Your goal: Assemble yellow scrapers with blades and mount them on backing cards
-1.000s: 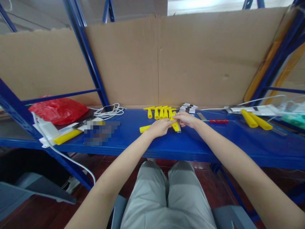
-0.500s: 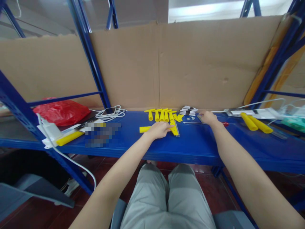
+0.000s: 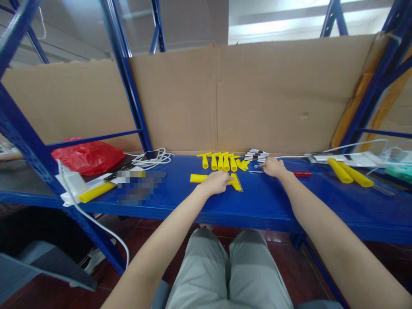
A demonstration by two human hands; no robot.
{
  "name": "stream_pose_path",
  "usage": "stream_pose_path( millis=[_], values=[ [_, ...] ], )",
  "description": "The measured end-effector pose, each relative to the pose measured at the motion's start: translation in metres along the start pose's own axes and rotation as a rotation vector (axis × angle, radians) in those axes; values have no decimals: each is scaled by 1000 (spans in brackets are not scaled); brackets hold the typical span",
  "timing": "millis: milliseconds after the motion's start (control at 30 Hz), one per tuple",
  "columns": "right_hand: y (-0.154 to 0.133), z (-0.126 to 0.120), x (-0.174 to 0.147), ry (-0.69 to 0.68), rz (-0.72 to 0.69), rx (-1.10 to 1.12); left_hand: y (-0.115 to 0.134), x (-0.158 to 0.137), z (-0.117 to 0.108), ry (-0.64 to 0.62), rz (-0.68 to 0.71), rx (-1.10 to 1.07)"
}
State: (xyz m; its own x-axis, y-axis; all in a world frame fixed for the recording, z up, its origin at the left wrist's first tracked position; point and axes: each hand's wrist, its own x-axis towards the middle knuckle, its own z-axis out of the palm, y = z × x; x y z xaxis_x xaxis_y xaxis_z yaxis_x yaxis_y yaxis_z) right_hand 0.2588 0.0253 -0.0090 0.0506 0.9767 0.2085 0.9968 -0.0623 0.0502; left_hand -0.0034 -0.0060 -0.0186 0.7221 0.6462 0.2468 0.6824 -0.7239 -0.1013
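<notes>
My left hand is closed round the handle of a yellow scraper, which lies flat on the blue shelf top with a clear strip along its head edge. My right hand reaches down to a small pile of screws, fingertips drawn together at its edge; whatever is between them is too small to make out. Beneath that hand lies a screwdriver, its red handle to the right and its shaft showing on the left. Behind my hands several yellow scrapers stand in a row beside small yellow pieces.
A stack of black-and-white packets sits against the cardboard wall. Two yellow tubes lie at the right. On the left are a red plastic bag, white cables, a phone and another yellow tube.
My right hand has moved left, from beside the packets to the small screws. The left hand keeps its hold on the scraper. The whole view has tilted slightly upward.
</notes>
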Motion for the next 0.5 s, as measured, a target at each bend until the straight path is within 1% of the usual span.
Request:
stream_pose_path(
  millis=[167,333,500],
  values=[
    [-4,2,2,28,-67,-8,1,0,-2,-16,-16,11],
    [-8,0,1,9,-107,-45,3,-1,-3,-8,-1,37],
    [-13,-3,-1,42,-132,-56,5,-1,-4,-15,8,65]
  ],
)
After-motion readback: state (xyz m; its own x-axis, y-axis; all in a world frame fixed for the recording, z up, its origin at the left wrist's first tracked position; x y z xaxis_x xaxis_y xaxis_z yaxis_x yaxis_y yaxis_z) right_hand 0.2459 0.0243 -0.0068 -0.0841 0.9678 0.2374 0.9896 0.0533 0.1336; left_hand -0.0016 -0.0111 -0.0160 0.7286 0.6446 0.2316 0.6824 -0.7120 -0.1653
